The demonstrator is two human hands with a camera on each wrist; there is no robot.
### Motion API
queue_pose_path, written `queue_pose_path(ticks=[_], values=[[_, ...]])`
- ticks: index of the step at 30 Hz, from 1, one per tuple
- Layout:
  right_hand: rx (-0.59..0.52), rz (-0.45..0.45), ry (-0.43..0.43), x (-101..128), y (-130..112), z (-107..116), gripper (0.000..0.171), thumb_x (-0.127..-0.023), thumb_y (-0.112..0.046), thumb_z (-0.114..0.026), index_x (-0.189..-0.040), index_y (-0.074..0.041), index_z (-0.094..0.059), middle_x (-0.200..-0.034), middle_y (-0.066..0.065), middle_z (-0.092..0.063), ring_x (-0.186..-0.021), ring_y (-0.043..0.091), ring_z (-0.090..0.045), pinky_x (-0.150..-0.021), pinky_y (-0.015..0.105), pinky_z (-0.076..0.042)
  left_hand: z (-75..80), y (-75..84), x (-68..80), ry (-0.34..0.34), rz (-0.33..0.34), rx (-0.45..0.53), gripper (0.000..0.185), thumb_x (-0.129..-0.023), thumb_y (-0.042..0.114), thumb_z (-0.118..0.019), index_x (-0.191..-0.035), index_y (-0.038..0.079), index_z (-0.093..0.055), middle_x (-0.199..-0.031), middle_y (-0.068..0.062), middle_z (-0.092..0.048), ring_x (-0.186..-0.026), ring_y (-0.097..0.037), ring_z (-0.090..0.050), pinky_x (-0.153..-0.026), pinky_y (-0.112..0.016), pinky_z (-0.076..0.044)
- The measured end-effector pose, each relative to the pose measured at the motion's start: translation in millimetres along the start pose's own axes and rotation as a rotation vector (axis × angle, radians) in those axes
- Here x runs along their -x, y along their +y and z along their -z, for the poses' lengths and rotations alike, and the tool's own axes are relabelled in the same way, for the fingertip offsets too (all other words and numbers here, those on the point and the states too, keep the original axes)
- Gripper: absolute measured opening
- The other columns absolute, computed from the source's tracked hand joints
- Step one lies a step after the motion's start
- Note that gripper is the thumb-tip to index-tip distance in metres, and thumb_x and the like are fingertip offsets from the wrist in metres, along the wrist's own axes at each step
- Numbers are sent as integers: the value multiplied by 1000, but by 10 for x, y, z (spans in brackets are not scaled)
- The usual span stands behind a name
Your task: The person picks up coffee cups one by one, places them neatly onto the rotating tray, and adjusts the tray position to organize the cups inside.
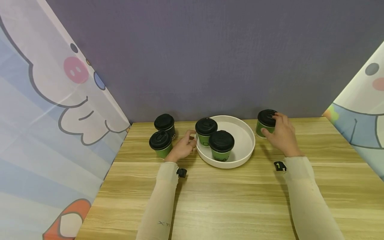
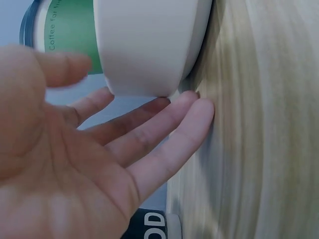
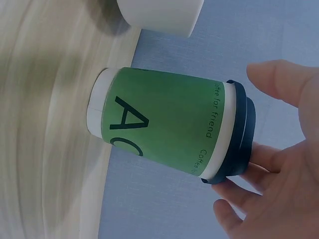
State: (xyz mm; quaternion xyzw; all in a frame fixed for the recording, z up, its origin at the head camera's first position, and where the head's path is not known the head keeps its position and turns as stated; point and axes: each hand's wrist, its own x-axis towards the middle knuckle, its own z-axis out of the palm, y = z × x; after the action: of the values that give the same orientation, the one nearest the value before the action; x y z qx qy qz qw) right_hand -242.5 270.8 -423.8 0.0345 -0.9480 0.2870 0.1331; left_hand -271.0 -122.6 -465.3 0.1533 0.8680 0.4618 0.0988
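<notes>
A round white tray (image 1: pixel 246 151) bears two green paper coffee cups with black lids, the rear cup (image 1: pixel 206 127) and the front cup (image 1: pixel 221 141). At the tray's left side is my left hand (image 1: pixel 183 147), its fingers extended and the fingertips at the tray wall (image 2: pixel 144 45); contact is hard to tell. To the right of the tray, another green coffee cup (image 3: pixel 164 119) stands upright on the table. Around its black lid (image 3: pixel 238 134) my right hand (image 1: pixel 283 136) is spread, thumb apart from the lid and other fingers at its far side.
Two more lidded cups stand left of my left hand: a dark cup (image 1: pixel 164 123) behind and a green cup (image 1: pixel 160 142) in front. The wooden table (image 1: pixel 228 200) ends at a grey wall panel (image 1: pixel 210 66). Cartoon-printed curtains (image 1: pixel 39 133) hang at both sides.
</notes>
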Motion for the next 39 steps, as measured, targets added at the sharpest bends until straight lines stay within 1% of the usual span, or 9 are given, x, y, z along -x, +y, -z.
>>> queue_pose_path(ticks=[2,5,8,12,19,24,30,35,39], values=[[-3,-5,10,6,1,-2,74,-99,-28,-64,-146,20,-32,-159,37,-22,-141,63,-23,-112,77,-15,11,-8,3,-26,2,-21,51,-106,23,-53,-153,15,-34,-140,-20,-58,-117,-31,-66,-92,-41,-56],[-5,-15,23,19,1,-4,71,-100,-30,-63,-142,19,-35,-161,36,-20,-141,64,-23,-107,78,-17,27,-4,13,-80,13,-28,74,-98,31,-67,-158,18,-26,-147,-18,-53,-132,-30,-58,-108,-45,-49],[3,-13,43,29,7,-8,66,-100,-31,-64,-136,17,-39,-163,35,-19,-139,64,-24,-102,78,-21,35,19,32,-126,33,-6,95,-91,38,-77,-162,19,-17,-151,-16,-48,-136,-30,-56,-111,-45,-47],[11,-20,69,31,26,-23,63,-100,-35,-65,-129,16,-41,-163,33,-21,-137,63,-27,-97,73,-23,34,53,42,-156,29,17,109,-85,37,-84,-163,18,-11,-154,-15,-44,-137,-29,-54,-114,-44,-45],[28,-54,133,33,45,-59,62,-100,-38,-66,-125,15,-44,-160,31,-32,-133,60,-33,-98,70,-25,21,66,30,-173,11,5,118,-81,35,-89,-164,17,-7,-155,-14,-44,-136,-28,-55,-116,-44,-43],[14,-51,163,28,39,-61,66,-97,-33,-71,-136,13,-44,-150,37,-40,-131,60,-35,-102,71,-25,5,64,24,-158,13,-34,120,-79,37,-90,-164,16,-8,-155,-15,-46,-137,-28,-54,-116,-44,-42],[22,-42,142,17,36,-20,86,-95,-32,-73,-157,6,-28,-145,42,-39,-130,61,-33,-105,75,-25,11,63,29,-150,11,-41,120,-78,36,-91,-163,15,-9,-154,-15,-47,-135,-28,-55,-116,-44,-42],[74,-34,97,9,34,-6,92,-95,-39,-71,-160,5,-22,-145,41,-34,-129,60,-31,-104,74,-27,25,45,37,-150,16,-26,119,-80,35,-90,-164,16,-8,-153,-15,-48,-134,-28,-56,-116,-44,-42],[69,-36,83,4,26,-9,91,-95,-42,-70,-159,5,-26,-143,40,-32,-127,60,-34,-101,75,-30,39,49,49,-146,15,-15,118,-80,34,-89,-164,14,-9,-152,-16,-48,-135,-29,-56,-116,-45,-42]])
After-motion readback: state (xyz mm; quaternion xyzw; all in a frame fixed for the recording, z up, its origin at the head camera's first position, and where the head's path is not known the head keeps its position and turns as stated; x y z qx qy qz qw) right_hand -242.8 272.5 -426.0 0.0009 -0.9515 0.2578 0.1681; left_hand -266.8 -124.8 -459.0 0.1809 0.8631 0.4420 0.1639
